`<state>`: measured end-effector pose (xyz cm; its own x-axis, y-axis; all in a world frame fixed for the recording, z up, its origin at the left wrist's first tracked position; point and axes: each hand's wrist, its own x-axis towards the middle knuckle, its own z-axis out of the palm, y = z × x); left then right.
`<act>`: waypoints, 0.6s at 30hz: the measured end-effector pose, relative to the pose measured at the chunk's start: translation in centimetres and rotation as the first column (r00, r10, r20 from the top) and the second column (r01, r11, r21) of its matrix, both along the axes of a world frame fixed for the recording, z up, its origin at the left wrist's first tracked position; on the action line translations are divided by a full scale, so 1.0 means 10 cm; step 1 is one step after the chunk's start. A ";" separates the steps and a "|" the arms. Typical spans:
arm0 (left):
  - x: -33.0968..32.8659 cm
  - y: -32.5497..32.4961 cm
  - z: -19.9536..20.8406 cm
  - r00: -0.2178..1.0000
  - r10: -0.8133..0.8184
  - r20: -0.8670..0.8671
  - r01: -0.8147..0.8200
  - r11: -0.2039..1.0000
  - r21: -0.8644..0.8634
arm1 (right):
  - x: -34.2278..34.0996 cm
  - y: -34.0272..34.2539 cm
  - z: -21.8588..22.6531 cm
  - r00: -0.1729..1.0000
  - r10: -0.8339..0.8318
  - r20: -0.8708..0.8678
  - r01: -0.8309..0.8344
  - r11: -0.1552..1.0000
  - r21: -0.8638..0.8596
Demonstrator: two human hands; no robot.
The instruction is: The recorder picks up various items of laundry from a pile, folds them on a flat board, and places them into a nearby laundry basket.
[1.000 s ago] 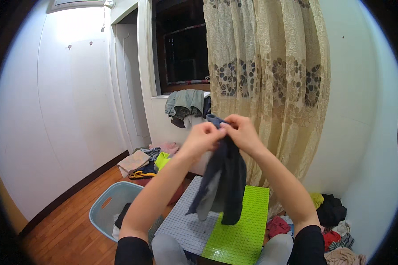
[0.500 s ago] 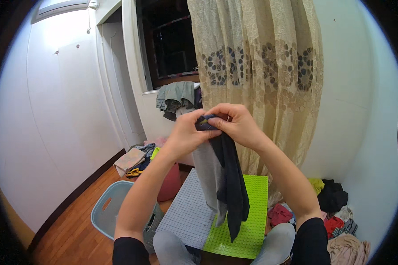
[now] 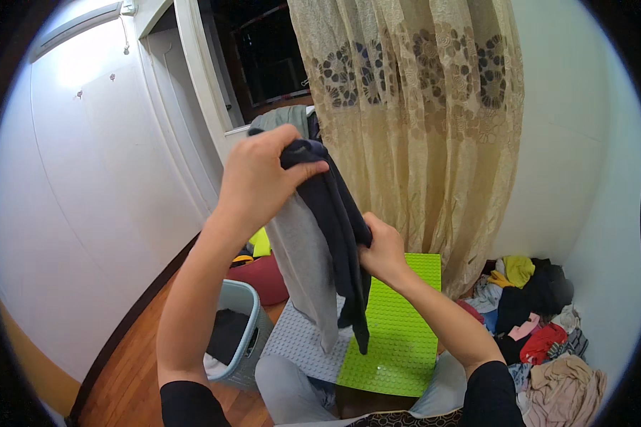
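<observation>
My left hand (image 3: 258, 178) is raised high and pinches the top of a dark navy and grey garment (image 3: 324, 242), which hangs down in front of me. My right hand (image 3: 382, 249) grips the same garment lower down, about halfway along its right edge. Below the hanging cloth lie a grey studded board (image 3: 295, 341) and a lime green studded board (image 3: 395, 327) side by side on a low surface by my knees.
A pale blue laundry basket (image 3: 246, 324) with dark clothes stands at my left on the wooden floor. A heap of mixed clothes (image 3: 534, 320) lies at the right by the wall. A beige patterned curtain (image 3: 420, 107) hangs ahead beside a dark window.
My left hand has lifted the garment's top higher. My right hand has left the top and slid down to the garment's middle. The view has shifted closer.
</observation>
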<state>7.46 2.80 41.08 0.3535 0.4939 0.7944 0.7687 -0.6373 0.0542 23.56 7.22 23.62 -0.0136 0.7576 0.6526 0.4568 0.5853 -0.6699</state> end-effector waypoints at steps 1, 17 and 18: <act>-0.02 0.00 0.03 1.000 0.008 -0.006 -0.008 1.000 -0.005 | 0.02 -0.01 -0.09 0.998 -0.046 0.047 0.045 0.999 0.016; -0.08 0.21 0.25 0.960 0.250 -0.124 -0.216 0.947 0.239 | 0.05 -0.34 -1.42 0.926 -0.231 0.300 0.082 0.895 0.438; -0.08 0.24 0.25 0.955 0.261 -0.141 -0.217 0.938 0.269 | 0.04 -0.42 -1.42 0.917 -0.209 0.340 0.043 0.899 0.436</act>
<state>6.71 5.19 43.55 0.3911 0.3757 0.8402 0.8834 -0.4094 -0.2282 24.00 3.07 9.38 -0.2390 0.4323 0.8695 0.7098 0.6888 -0.1473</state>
